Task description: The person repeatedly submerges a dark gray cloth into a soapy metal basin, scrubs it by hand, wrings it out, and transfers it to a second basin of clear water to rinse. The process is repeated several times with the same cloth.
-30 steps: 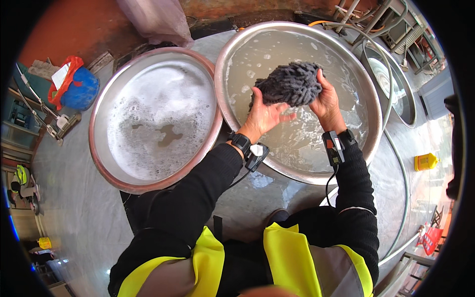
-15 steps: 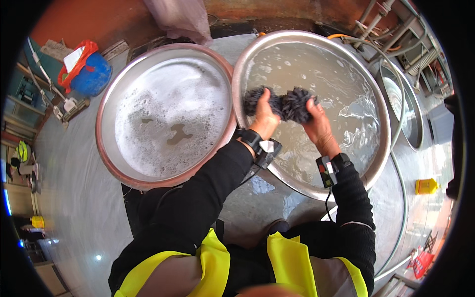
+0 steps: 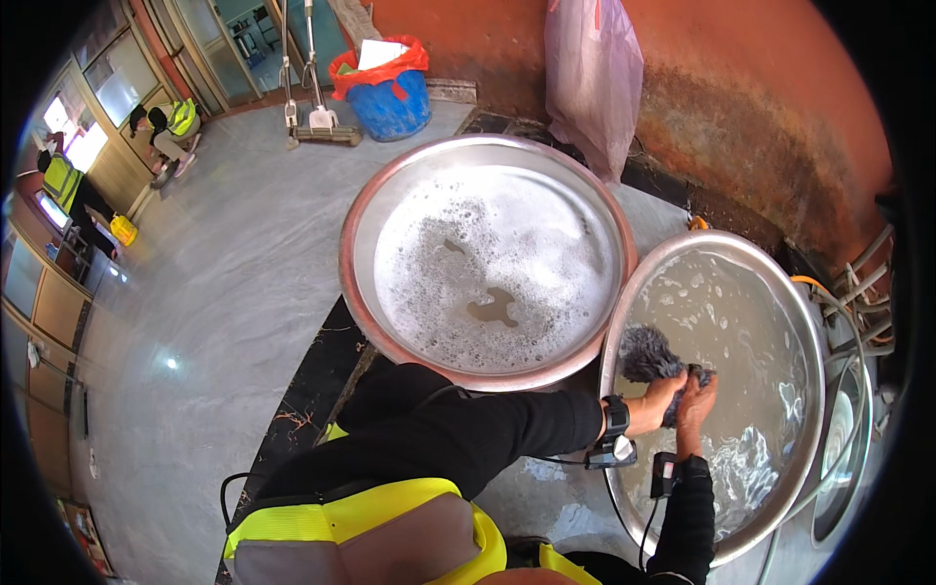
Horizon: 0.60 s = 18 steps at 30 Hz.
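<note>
Over the metal basin of cloudy water (image 3: 616, 487) at the right, I squeeze a wet, shaggy dark grey cloth (image 3: 645, 355) between both hands. My left hand (image 3: 655, 408) is closed round its middle. Pressed up close beside it, my right hand (image 3: 694, 406) is closed on the other end, and only a small dark bit sticks out past the fingers. A loose bunch of the cloth hangs out to the left of my hands. Left of this basin, touching rims or nearly so, stands a basin of white suds (image 3: 353, 283).
A blue bucket (image 3: 390, 109) with a red liner and a mop (image 3: 322, 119) stand by the far wall. A translucent bag (image 3: 597, 83) hangs behind the basins. Hoses (image 3: 862, 409) run along the right. Two people in yellow vests (image 3: 64, 181) are far left, near a yellow jug (image 3: 123, 230).
The view has swung left. My hands have come together, and the cloth, stretched in two bunches between them before, is now gathered tightly in both.
</note>
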Tool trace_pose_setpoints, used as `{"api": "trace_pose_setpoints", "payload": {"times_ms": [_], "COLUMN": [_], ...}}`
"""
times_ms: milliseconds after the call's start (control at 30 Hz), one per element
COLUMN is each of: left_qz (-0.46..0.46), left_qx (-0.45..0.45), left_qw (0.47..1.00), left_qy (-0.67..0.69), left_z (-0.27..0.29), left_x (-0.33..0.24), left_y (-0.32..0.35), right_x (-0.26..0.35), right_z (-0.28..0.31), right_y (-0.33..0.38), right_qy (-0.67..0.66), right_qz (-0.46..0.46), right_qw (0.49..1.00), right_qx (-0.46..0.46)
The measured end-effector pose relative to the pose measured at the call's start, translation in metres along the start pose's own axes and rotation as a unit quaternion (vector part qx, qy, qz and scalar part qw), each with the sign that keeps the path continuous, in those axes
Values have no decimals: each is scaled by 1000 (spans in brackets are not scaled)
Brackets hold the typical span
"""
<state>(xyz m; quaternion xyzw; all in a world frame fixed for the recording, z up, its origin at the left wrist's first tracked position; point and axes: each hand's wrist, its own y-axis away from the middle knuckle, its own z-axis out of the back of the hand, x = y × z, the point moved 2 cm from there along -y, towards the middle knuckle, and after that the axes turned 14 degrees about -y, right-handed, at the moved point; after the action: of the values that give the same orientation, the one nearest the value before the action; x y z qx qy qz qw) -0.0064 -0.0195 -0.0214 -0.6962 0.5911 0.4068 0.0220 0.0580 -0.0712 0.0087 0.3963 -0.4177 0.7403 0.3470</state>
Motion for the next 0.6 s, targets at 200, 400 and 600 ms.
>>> {"api": "trace_pose_setpoints", "payload": {"times_ms": [200,400,600], "left_qz": [-19,-44,-50], "left_qx": [-14,-84,44], "left_qw": [999,980,997], "left_qy": [-42,-177,-35], "left_z": [-2,14,3], "left_x": [-10,-41,-2], "left_y": [3,-5,-7], "right_x": [12,78,49], "right_z": [7,3,-2], "right_y": [-1,51,30], "right_qy": [-36,-96,123], "right_qz": [-51,106,107], "right_qw": [996,979,985], "right_qx": [62,142,54]}}
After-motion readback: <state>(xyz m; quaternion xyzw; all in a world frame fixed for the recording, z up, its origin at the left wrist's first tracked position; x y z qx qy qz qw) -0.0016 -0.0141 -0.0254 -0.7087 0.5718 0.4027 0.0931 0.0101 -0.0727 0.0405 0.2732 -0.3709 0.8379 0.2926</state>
